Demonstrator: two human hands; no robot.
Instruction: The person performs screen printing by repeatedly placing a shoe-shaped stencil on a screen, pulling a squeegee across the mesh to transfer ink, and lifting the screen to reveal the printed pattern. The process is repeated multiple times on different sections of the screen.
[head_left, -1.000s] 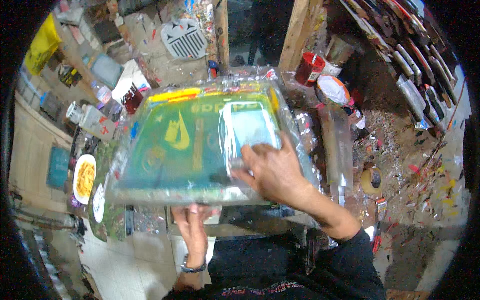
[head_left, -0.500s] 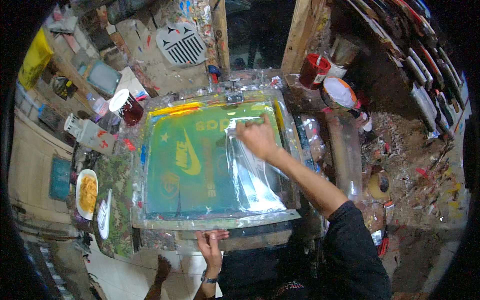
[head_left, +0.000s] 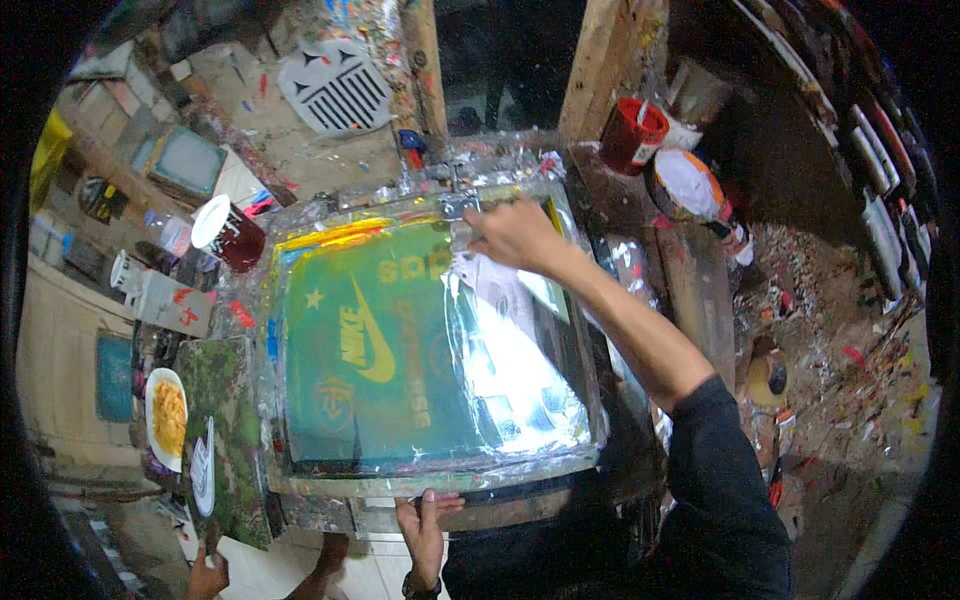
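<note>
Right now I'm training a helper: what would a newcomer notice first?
The green framed screen fills the centre, with bright glare on its right half. The right hand is over its far edge, the left hand at its near edge. Beyond, to the right, stands a red tub.

From afar I see the right hand (head_left: 513,236) over the far end of the screen (head_left: 425,345), left hand (head_left: 426,532) by its near edge.

Printing workshop: framed green screen (head_left: 435,345), paint-streaked tub (head_left: 240,246).
</note>
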